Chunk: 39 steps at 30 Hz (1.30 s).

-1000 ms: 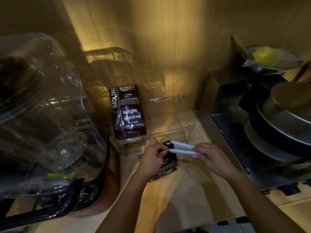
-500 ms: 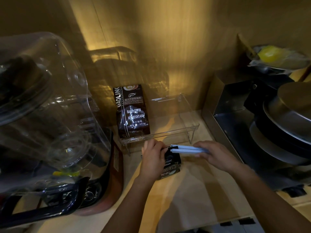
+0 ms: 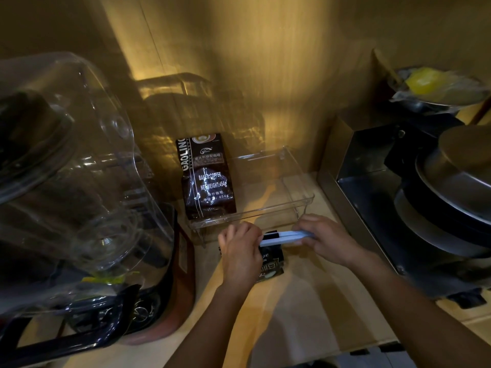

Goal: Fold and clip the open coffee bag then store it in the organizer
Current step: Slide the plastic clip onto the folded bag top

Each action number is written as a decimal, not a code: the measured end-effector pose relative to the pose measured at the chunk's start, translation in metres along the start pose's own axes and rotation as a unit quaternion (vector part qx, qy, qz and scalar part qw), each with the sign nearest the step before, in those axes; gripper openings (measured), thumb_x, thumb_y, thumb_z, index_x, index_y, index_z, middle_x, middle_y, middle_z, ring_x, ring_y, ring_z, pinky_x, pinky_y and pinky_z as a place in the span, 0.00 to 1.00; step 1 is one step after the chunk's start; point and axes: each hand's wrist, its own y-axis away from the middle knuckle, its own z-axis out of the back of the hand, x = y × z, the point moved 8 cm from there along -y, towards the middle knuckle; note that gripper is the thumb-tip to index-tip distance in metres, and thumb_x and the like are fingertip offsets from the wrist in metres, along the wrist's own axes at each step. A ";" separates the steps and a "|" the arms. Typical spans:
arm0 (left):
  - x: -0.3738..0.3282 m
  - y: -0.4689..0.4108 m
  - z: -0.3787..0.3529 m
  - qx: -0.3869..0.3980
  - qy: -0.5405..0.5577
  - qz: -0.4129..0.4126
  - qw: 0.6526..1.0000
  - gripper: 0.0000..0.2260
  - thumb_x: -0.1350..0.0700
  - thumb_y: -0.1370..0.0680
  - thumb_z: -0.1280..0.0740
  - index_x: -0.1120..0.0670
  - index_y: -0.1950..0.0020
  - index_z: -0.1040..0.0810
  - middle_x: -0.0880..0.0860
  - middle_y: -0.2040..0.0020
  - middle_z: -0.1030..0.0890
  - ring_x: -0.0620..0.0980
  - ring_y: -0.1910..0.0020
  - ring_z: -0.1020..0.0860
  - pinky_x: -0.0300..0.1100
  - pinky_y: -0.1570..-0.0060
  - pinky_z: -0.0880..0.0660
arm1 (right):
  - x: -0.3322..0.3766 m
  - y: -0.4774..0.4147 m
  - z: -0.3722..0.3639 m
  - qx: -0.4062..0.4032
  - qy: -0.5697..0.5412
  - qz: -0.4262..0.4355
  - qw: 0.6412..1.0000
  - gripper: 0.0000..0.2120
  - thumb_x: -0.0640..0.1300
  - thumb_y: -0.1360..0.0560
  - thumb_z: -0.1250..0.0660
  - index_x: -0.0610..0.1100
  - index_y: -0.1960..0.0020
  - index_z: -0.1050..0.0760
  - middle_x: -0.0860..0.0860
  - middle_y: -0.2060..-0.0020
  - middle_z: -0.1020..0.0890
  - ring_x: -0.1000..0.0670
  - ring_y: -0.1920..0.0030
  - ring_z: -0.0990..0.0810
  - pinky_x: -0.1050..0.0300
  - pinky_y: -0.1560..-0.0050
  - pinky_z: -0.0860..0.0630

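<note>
A small dark coffee bag (image 3: 271, 264) lies on the wooden counter just in front of the clear plastic organizer (image 3: 297, 200). My left hand (image 3: 240, 252) presses down on the bag's folded top, covering its left part. A long white bag clip (image 3: 285, 238) lies across the top of the bag, its two arms nearly together. My right hand (image 3: 328, 239) grips the clip's right end. A larger dark coffee bag (image 3: 207, 179) stands upright in the organizer's left part.
A big blender with a clear cover (image 3: 66, 187) fills the left side. A steel appliance with a round lid (image 3: 451, 187) sits at the right, a wrapped yellow item (image 3: 425, 81) in a bowl above it. The wooden back wall is close behind.
The clip's arms have come together over the bag's top. Both hands and the bag shifted slightly towards the organizer.
</note>
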 end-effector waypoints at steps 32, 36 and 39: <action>-0.002 -0.001 -0.013 0.031 0.063 0.041 0.997 0.11 0.66 0.26 0.40 0.51 0.63 0.32 0.41 0.64 0.34 0.32 0.61 0.42 0.41 0.46 0.45 | -0.029 0.016 -0.039 -0.140 -0.511 -0.188 0.827 0.07 0.33 0.33 0.30 0.43 0.58 0.20 0.49 0.56 0.22 0.52 0.54 0.22 0.70 0.63 0.24; -0.005 0.001 -0.014 0.028 0.036 0.041 0.998 0.08 0.68 0.28 0.39 0.55 0.62 0.29 0.48 0.60 0.28 0.38 0.58 0.43 0.42 0.43 0.43 | -0.018 0.011 -0.054 -0.147 -0.530 -0.197 0.812 0.09 0.33 0.33 0.30 0.46 0.60 0.20 0.51 0.56 0.23 0.51 0.53 0.23 0.65 0.59 0.25; -0.003 0.000 -0.012 0.030 0.042 0.051 0.997 0.07 0.69 0.29 0.38 0.58 0.61 0.26 0.55 0.58 0.22 0.48 0.53 0.31 0.45 0.37 0.41 | -0.014 0.009 -0.056 -0.154 -0.547 -0.195 0.800 0.08 0.33 0.33 0.31 0.45 0.58 0.21 0.52 0.55 0.26 0.52 0.52 0.25 0.69 0.62 0.25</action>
